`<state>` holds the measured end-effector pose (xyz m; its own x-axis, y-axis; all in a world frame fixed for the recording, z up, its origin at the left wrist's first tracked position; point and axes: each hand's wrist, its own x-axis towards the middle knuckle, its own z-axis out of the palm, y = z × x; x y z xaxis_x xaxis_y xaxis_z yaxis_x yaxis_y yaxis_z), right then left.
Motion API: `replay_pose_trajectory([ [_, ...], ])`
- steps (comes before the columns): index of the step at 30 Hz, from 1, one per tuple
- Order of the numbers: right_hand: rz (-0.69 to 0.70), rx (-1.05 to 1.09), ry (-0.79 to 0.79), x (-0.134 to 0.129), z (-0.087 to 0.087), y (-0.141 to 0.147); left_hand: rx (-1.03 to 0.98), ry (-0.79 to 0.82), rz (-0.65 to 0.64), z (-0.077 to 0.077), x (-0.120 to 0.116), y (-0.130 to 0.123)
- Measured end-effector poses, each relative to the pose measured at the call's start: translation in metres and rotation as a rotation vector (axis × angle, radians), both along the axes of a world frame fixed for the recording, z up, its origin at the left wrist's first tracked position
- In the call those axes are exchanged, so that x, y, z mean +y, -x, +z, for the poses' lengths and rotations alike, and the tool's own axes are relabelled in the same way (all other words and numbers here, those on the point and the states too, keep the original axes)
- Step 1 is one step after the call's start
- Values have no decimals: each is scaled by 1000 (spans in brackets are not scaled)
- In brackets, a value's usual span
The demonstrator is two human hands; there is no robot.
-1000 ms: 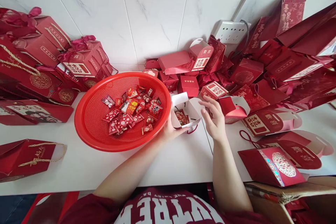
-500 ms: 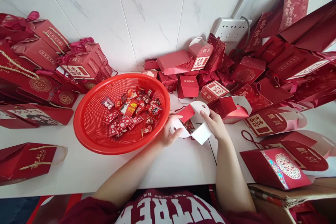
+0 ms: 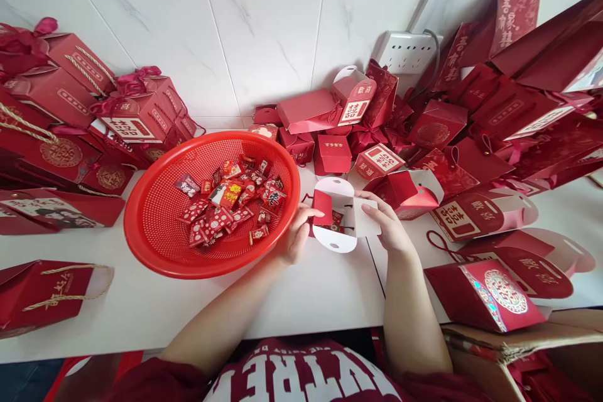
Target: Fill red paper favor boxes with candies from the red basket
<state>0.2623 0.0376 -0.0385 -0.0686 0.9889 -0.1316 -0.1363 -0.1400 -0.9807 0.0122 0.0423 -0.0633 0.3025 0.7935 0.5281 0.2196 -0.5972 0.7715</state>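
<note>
While our right hand [image 3: 392, 225] pinches and left hand [image 3: 296, 235] touches, grip unclear, the box [image 3: 349, 216] faces up, straighter than before.

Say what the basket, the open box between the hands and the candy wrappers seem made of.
Basket: probably molded plastic, slightly glossy; perforated wall, smooth rim.
Open box: likely thin card, fairly matte, red and white; crisp folds, flat flaps.
Wrappers: seemingly thin film, somewhat shiny; puffy, creased shapes. Plastic or foil-lined, I can't tell.
</note>
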Motion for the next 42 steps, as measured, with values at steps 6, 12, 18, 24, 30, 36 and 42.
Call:
replay_pose_trajectory([
  [6,10,87,-121,2,-1,11,-3,20,-75,1,-2,4],
  [12,-47,-249,-250,5,-7,19,-2,-19,-169,-1,-2,4],
  [18,66,-152,-333,7,-9,30,80,-96,16,2,-13,-4],
  [24,18,-150,-323,11,-9,30,27,-179,162,-2,-14,-18],
  [30,74,-229,-378,9,-5,30,96,-175,109,-2,-5,-14],
  [36,106,-225,-387,6,-6,34,117,-149,86,1,1,-9],
  [42,100,-332,-410,8,-6,36,111,-107,134,0,-1,-10],
])
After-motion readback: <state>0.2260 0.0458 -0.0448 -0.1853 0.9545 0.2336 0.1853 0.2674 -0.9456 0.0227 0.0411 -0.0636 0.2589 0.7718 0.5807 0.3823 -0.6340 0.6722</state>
